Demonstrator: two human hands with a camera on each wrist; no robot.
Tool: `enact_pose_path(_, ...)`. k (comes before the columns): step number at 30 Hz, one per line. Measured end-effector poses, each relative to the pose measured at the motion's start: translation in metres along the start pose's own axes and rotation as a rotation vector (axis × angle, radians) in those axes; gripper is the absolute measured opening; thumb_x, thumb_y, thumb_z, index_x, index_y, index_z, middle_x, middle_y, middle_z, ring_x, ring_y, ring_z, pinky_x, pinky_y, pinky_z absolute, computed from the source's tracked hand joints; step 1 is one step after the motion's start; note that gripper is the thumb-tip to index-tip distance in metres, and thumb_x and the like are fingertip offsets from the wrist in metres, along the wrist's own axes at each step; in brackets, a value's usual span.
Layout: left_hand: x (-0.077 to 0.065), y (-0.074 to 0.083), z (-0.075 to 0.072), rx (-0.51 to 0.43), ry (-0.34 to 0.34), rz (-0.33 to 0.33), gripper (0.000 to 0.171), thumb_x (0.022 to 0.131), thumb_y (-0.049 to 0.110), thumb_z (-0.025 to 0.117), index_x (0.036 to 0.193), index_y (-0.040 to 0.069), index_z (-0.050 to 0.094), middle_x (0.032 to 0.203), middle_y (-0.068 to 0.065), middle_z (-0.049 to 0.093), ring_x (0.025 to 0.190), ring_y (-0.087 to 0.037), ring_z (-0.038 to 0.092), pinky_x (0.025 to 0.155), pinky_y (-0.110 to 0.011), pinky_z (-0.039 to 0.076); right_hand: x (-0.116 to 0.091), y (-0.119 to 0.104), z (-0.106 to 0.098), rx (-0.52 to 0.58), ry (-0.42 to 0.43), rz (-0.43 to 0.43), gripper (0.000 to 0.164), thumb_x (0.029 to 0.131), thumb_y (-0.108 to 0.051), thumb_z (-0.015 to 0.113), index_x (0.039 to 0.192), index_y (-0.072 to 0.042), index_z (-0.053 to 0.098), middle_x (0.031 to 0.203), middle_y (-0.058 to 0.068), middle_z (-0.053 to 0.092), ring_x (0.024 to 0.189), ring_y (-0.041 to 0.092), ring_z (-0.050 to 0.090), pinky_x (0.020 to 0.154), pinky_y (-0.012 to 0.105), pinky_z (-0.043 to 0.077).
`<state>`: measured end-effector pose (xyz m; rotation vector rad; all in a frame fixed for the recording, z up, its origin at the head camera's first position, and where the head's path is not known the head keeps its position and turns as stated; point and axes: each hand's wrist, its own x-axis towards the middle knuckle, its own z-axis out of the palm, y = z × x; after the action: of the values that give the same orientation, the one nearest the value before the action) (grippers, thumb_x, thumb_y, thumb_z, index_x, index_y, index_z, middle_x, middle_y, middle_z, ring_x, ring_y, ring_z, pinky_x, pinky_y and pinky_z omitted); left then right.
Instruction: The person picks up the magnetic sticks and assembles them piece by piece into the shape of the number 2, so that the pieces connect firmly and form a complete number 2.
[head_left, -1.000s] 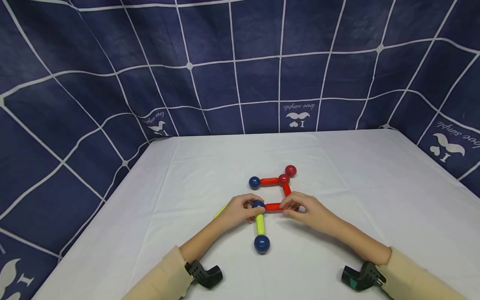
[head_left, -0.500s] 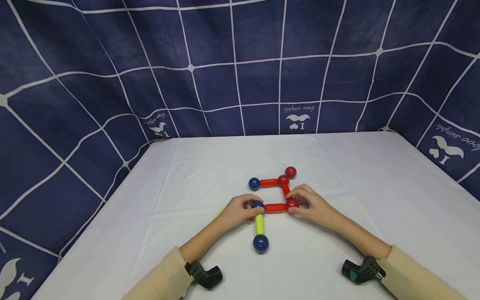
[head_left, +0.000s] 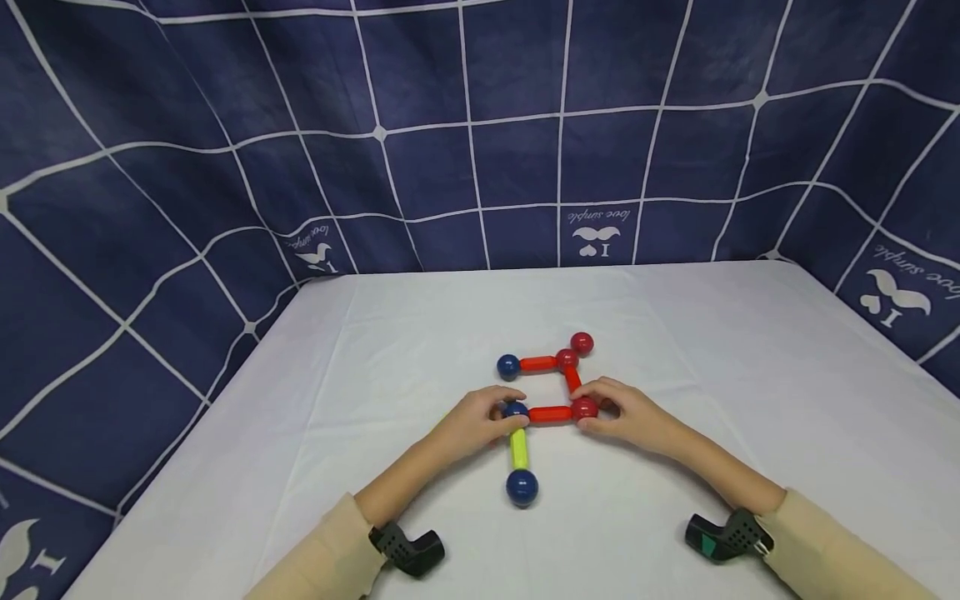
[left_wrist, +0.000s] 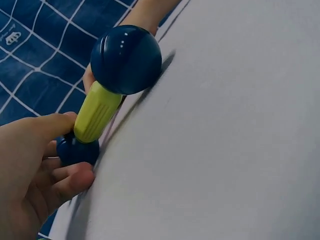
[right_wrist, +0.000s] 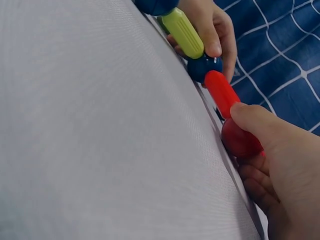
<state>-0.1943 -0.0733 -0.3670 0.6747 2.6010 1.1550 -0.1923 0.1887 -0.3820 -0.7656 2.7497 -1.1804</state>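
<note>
On the white table lies a chain of plastic balls and rods. My left hand (head_left: 474, 422) pinches a blue ball (left_wrist: 77, 151) between thumb and fingers; a yellow-green rod (head_left: 519, 450) runs from it toward me to another blue ball (head_left: 522, 487). A red rod (head_left: 550, 415) joins the pinched blue ball to a red ball (right_wrist: 241, 140), which my right hand (head_left: 633, 417) holds by thumb and fingers. Beyond it a second red rod (head_left: 572, 377) leads to a farther red ball (head_left: 567, 359). Part of that rod is hidden behind my right fingers.
From the farther red ball a third red rod (head_left: 538, 364) reaches left to a blue ball (head_left: 508, 367). One more red ball (head_left: 582, 342) sits right beside that corner. A blue cloth with white lines (head_left: 517, 158) hangs behind the white table (head_left: 420, 325).
My right hand has shifted slightly right, from the end of the red rod onto the red ball, which now shows between its fingers. My left hand stays on the blue ball.
</note>
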Motion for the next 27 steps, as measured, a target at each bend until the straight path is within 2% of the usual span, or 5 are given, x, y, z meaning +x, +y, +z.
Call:
enact_pose_path(6, 0.002, 0.005, -0.023, 0.050, 0.055, 0.003, 0.034, 0.087, 0.033, 0.059, 0.116, 0.014, 0.060, 0.106, -0.002, 0.061, 0.067, -0.011, 0.052, 0.055, -0.022, 0.046, 0.002, 0.000, 0.000, 0.015, 0.010, 0.024, 0.039, 0.079, -0.032, 0.069, 0.115, -0.021, 0.058, 0.103, -0.004, 0.057, 0.094, 0.015, 0.050, 0.081, 0.024, 0.046)
enact_pose_path(11, 0.001, 0.003, -0.048, 0.236, 0.047, -0.035, 0.023, 0.088, 0.031, 0.058, 0.104, 0.016, 0.065, 0.090, 0.002, 0.060, 0.073, -0.012, 0.049, 0.060, -0.023, 0.042, 0.004, 0.003, 0.002, 0.015, 0.019, 0.040, 0.039, 0.079, -0.032, 0.069, 0.116, -0.023, 0.058, 0.104, -0.003, 0.057, 0.094, 0.015, 0.049, 0.081, 0.026, 0.045)
enact_pose_path(19, -0.010, 0.002, -0.071, 0.477, -0.125, -0.263, 0.029, 0.081, 0.040, 0.064, 0.094, 0.014, 0.058, 0.072, 0.001, 0.053, 0.062, -0.013, 0.046, 0.055, -0.025, 0.035, 0.009, 0.003, 0.005, 0.034, 0.016, 0.059, 0.041, 0.080, -0.030, 0.068, 0.118, -0.018, 0.057, 0.096, 0.001, 0.054, 0.086, 0.017, 0.047, 0.070, 0.021, 0.043)
enact_pose_path(23, -0.018, 0.005, -0.074, 0.490, -0.256, -0.391, 0.031, 0.079, 0.037, 0.068, 0.088, 0.011, 0.053, 0.072, 0.000, 0.052, 0.061, -0.013, 0.048, 0.054, -0.025, 0.038, 0.013, 0.001, 0.005, 0.034, 0.014, 0.070, 0.042, 0.080, -0.030, 0.068, 0.118, -0.017, 0.056, 0.091, 0.001, 0.052, 0.083, 0.016, 0.047, 0.067, 0.020, 0.043)
enact_pose_path(27, -0.023, 0.007, -0.074, 0.455, -0.318, -0.431, 0.025, 0.080, 0.026, 0.068, 0.081, 0.008, 0.050, 0.067, -0.002, 0.050, 0.054, -0.013, 0.047, 0.050, -0.023, 0.039, 0.014, 0.000, 0.004, 0.033, 0.010, 0.071, 0.043, 0.080, -0.029, 0.068, 0.119, -0.017, 0.056, 0.090, 0.000, 0.052, 0.082, 0.016, 0.047, 0.067, 0.019, 0.044)
